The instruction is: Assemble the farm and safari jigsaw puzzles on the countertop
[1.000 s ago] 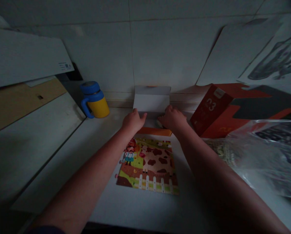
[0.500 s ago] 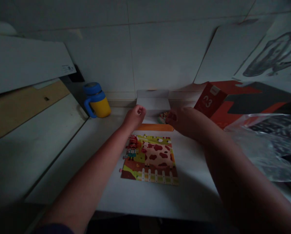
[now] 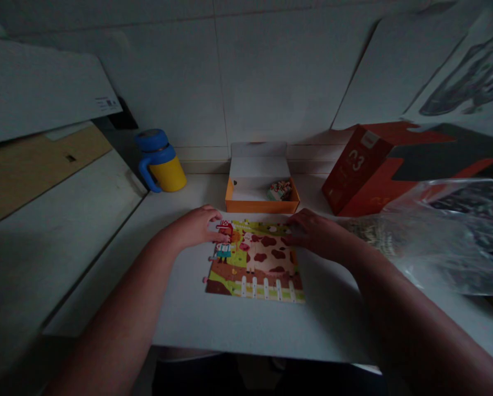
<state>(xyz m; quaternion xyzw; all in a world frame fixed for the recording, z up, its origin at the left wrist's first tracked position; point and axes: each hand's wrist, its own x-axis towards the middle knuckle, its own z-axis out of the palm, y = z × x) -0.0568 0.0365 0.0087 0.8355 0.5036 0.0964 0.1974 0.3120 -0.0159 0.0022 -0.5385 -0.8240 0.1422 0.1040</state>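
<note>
A partly joined jigsaw puzzle (image 3: 267,258) lies flat on the white table, picturing a spotted cow, a farmer, a red barn and a white fence. Its left side has jutting tabs; the lower and right sides look straight. My left hand (image 3: 199,226) rests at the upper left corner, thumb and fingers apart, fingertips touching the pieces near the barn. On the opposite side my right hand (image 3: 321,234) lies over the upper right edge, its thumb apart from the fingers. Just behind stands an orange box (image 3: 263,207) with its lid up; loose puzzle pieces (image 3: 279,190) sit in its right end.
A blue and yellow mug (image 3: 168,170) stands at the back left, beside stacked boards (image 3: 44,159). To the right are a red and grey box (image 3: 354,170) and a clear plastic bag (image 3: 420,242). A tiled wall (image 3: 267,82) closes off the back.
Both hands have come back from the orange box down to the puzzle's upper corners, and their fingers have spread from a curled pose. The box's inside is now uncovered.
</note>
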